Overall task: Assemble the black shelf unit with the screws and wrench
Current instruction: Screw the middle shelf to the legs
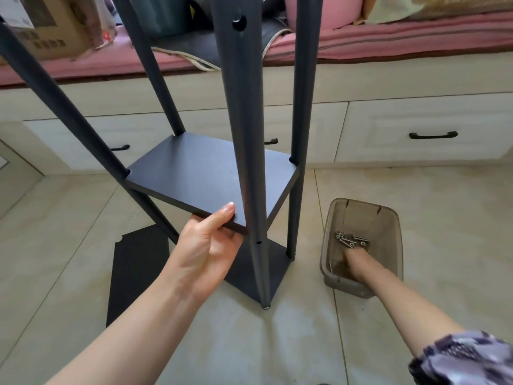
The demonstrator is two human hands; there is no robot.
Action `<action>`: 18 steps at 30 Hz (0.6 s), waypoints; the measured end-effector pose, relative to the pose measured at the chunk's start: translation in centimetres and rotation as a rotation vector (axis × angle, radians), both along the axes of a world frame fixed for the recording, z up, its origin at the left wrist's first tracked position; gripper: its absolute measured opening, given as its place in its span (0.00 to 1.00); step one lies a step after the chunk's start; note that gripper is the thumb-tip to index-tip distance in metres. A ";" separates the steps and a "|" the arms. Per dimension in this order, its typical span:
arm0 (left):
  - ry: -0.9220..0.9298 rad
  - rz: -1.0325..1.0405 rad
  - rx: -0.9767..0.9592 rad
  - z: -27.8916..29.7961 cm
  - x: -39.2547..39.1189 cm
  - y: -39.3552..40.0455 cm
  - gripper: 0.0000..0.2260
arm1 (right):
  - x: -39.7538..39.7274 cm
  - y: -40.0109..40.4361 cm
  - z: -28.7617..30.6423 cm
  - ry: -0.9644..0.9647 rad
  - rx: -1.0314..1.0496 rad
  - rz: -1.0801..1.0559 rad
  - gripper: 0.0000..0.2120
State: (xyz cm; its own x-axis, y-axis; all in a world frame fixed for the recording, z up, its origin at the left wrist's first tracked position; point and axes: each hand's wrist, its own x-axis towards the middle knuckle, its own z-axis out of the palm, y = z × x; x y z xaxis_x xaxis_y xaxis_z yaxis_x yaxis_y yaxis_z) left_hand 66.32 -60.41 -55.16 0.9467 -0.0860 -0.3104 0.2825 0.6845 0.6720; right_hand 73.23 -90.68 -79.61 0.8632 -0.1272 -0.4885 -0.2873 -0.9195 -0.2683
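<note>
The black shelf unit stands on the tiled floor with several upright black poles (245,134). A black shelf board (200,173) sits between the poles above the bottom board (249,276). My left hand (205,245) grips the near edge of that shelf board, thumb on top and fingers underneath, just left of the near pole. My right hand (358,263) reaches down into a clear plastic bin (333,218) on the floor to the right, its fingers among the silver screws (351,240). Whether the fingers pinch a screw is hidden. No wrench is plainly visible.
A loose black board (133,273) lies flat on the floor at the left, beside the unit. Behind stands a white platform with drawers and black handles (433,134), topped by pink cushions and a cardboard box (47,26).
</note>
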 end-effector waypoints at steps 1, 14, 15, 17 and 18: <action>0.002 0.004 0.008 -0.1 0.0 0.0 0.26 | 0.3 -0.1 -0.4 0.009 -0.023 0.011 0.15; -0.048 0.051 -0.001 0.0 -0.3 -0.3 0.30 | 0.0 1.7 0.2 -0.027 0.012 0.168 0.05; -0.057 0.047 0.001 0.1 -0.3 -0.3 0.29 | -0.1 2.0 0.6 -0.061 0.029 0.185 0.04; -0.070 0.044 0.003 0.1 -0.4 -0.3 0.27 | -0.2 2.6 2.0 -0.157 0.063 0.215 0.03; -0.066 0.050 0.007 0.0 -0.5 -0.3 0.26 | -0.4 2.9 2.9 -0.209 0.082 0.224 0.04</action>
